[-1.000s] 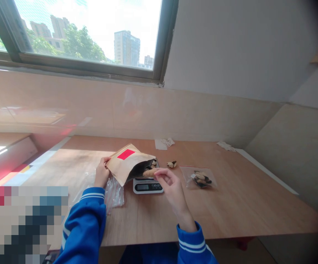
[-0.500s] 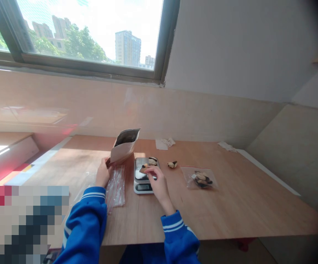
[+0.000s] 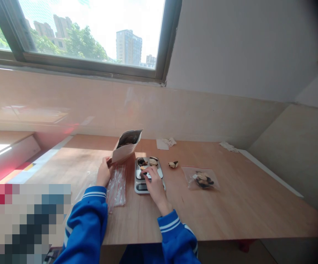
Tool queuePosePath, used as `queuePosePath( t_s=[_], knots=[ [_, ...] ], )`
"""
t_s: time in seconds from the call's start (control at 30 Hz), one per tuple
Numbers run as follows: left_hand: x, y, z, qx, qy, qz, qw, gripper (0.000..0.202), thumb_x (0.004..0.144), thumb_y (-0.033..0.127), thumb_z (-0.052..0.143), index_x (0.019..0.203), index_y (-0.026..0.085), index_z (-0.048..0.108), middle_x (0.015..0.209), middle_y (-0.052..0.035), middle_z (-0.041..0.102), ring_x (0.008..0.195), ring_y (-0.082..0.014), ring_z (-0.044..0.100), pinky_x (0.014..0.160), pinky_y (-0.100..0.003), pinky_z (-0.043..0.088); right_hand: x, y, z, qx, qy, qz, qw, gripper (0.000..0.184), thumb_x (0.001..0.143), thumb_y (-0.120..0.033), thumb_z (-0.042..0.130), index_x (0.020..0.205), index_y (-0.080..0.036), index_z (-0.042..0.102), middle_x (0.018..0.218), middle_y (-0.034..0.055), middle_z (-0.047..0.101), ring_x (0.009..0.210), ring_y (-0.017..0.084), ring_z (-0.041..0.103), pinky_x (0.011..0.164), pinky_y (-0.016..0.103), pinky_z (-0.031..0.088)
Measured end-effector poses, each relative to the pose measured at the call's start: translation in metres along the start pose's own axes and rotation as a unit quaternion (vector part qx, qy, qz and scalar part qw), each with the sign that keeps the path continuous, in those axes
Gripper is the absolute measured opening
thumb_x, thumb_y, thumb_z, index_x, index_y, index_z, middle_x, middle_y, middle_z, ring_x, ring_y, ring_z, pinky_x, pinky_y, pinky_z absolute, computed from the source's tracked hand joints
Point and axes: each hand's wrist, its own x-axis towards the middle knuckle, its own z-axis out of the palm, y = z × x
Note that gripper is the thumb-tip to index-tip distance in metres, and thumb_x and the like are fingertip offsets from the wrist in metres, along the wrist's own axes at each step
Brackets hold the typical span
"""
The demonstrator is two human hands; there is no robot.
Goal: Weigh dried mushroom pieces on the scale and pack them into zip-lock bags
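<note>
My left hand (image 3: 103,174) is closed on the lower left side of a brown stand-up pouch (image 3: 123,152), which is tilted with its mouth open. My right hand (image 3: 155,185) is over a small digital scale (image 3: 159,175), its thumb and fingers pinched at a dried piece (image 3: 143,168), pale and dark like a dried mushroom slice. Whether that piece touches the plate I cannot tell. Two other pieces lie at the back of the plate: a mostly dark one (image 3: 141,161) and a pale one (image 3: 153,161). My fingers partly cover the display.
A loose dried piece (image 3: 173,164) lies right of the scale. Farther right is a clear zip bag (image 3: 188,176) with several pieces inside. Flat clear bags (image 3: 116,187) lie left of the scale. Crumpled white paper (image 3: 166,143) is near the wall.
A dark piece now shows at the back left of the scale plate. My right hand has moved slightly down and left over the plate. The pouch remains in my left hand.
</note>
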Motion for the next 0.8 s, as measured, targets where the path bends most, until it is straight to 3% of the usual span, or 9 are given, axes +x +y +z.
queuePosePath(
  t_s=[0.23,0.4,0.6,0.7,0.8],
  knots=[
    [0.0,-0.001,0.0,-0.014,0.006,0.001,1.0,0.048,0.075,0.05,0.057,0.109,0.017,0.047,0.104,-0.0134,0.066,0.098,-0.0291,0.062,0.085,-0.043,0.048,0.001,0.013,0.002,-0.085,-0.019,-0.039,0.995,0.04,0.076,-0.001,0.039,0.099,-0.021,0.065,0.11,0.0076,0.063,0.122,0.023,0.044,0.104,0.049,0.036],
    [0.001,-0.004,0.001,-0.023,0.001,0.005,1.0,0.05,0.074,0.05,0.057,0.11,0.016,0.047,0.104,-0.0142,0.065,0.095,-0.0286,0.063,0.084,-0.043,0.049,0.019,0.007,-0.001,-0.084,-0.014,-0.054,0.995,0.045,0.079,-0.001,0.035,0.108,-0.02,0.063,0.121,0.0077,0.059,0.123,0.02,0.046,0.106,0.045,0.036],
    [0.003,-0.011,0.004,-0.041,-0.001,0.012,0.999,0.051,0.074,0.049,0.057,0.111,0.015,0.046,0.107,-0.0154,0.064,0.097,-0.0276,0.063,0.085,-0.041,0.048,0.07,0.013,0.0,-0.196,-0.112,-0.036,0.974,0.036,0.082,-0.004,0.042,0.108,-0.016,0.064,0.119,0.0116,0.062,0.12,0.021,0.049,0.104,0.038,0.035],
    [0.004,-0.013,0.004,-0.041,0.002,0.013,0.999,0.049,0.074,0.047,0.058,0.11,0.016,0.047,0.107,-0.0146,0.064,0.098,-0.0274,0.062,0.085,-0.041,0.048,0.081,0.02,0.0,-0.242,-0.173,-0.016,0.955,0.036,0.08,-0.002,0.045,0.107,-0.016,0.064,0.12,0.0123,0.061,0.127,0.024,0.043,0.108,0.044,0.026],
    [0.003,-0.011,0.003,-0.032,0.007,0.019,0.999,0.046,0.073,0.044,0.058,0.109,0.017,0.047,0.106,-0.0134,0.064,0.098,-0.0272,0.062,0.085,-0.04,0.048,0.08,0.02,-0.007,-0.239,-0.174,-0.001,0.955,0.036,0.081,-0.002,0.044,0.106,-0.016,0.065,0.117,0.0119,0.063,0.127,0.025,0.042,0.109,0.051,0.02]
  ],
)
